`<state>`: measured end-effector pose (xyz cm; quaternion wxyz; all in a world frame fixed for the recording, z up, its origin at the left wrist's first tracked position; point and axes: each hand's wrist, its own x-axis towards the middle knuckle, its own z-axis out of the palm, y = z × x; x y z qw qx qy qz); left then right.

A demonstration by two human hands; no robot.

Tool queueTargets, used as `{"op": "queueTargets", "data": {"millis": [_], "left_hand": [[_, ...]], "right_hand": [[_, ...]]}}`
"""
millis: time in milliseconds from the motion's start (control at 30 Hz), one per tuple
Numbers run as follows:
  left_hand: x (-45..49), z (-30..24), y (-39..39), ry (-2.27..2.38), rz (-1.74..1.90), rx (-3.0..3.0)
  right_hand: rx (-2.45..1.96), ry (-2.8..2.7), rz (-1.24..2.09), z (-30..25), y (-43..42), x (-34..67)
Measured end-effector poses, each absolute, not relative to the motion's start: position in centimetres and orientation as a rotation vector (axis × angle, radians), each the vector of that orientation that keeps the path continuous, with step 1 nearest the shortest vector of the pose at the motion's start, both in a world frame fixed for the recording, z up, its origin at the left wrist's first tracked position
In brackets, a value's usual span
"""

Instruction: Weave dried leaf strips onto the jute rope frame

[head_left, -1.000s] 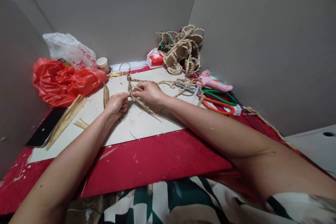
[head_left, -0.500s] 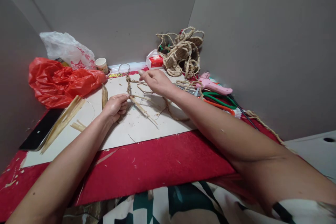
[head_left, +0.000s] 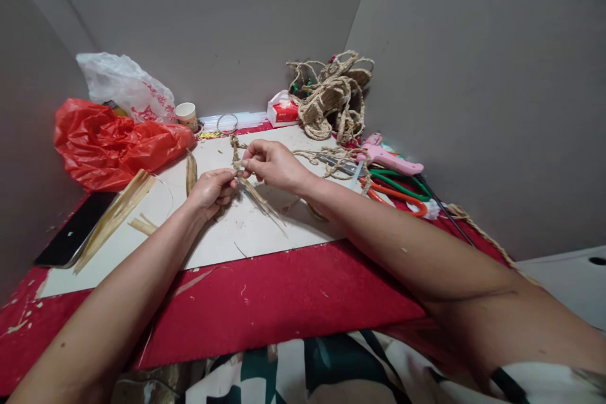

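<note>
My left hand (head_left: 214,191) pinches a piece of braided straw cord (head_left: 235,148) near its lower end, over the white board (head_left: 208,249). Close against it, my right hand (head_left: 273,166) has thumb and fingers pressed together on the same cord, at the point where the strands part. Loose straw strands (head_left: 262,199) fan out below the two hands toward the lower right. The exact spot gripped is partly hidden by my fingers. Part of the cord passes behind my right hand and forearm.
A red plastic bag (head_left: 118,145), phone (head_left: 71,230) and dried leaf strips (head_left: 113,221) lie left. Behind stand a paper cup (head_left: 186,115), tissue pack (head_left: 284,112) and heaped straw rope pieces (head_left: 331,98). A pink glue gun (head_left: 391,158) and orange-handled scissors (head_left: 402,199) lie right.
My right hand has come down and toward me, from above the cord to the join beside my left hand. My left hand stays almost in place, still pinching.
</note>
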<state>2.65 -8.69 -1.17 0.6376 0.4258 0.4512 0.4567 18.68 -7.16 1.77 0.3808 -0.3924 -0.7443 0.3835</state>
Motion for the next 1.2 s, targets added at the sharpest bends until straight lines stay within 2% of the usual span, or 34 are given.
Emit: {"op": "queueTargets", "data": {"millis": [267, 467, 633, 900, 1200], "left_hand": [[2.8, -0.5, -8.6, 1.041, 1.050, 0.788], [2.3, -0.4, -8.6, 1.028, 0.997, 0.756], [2.0, -0.9, -8.2, 0.975, 0.976, 0.814], [2.5, -1.2, -8.3, 0.978, 1.013, 0.851], [2.5, -1.3, -8.4, 0.980, 1.053, 0.838]], "right_hand": [[-0.971, -1.806, 0.831, 3.2, -7.6, 19.0], [-0.973, -1.492, 1.144, 4.6, -7.8, 19.5], [-1.089, -1.502, 1.295, 3.5, -8.6, 18.2], [-1.147, -1.575, 1.158, 0.4, -7.9, 17.1], [-1.268, -1.822, 0.729, 3.8, -6.2, 20.6]]}}
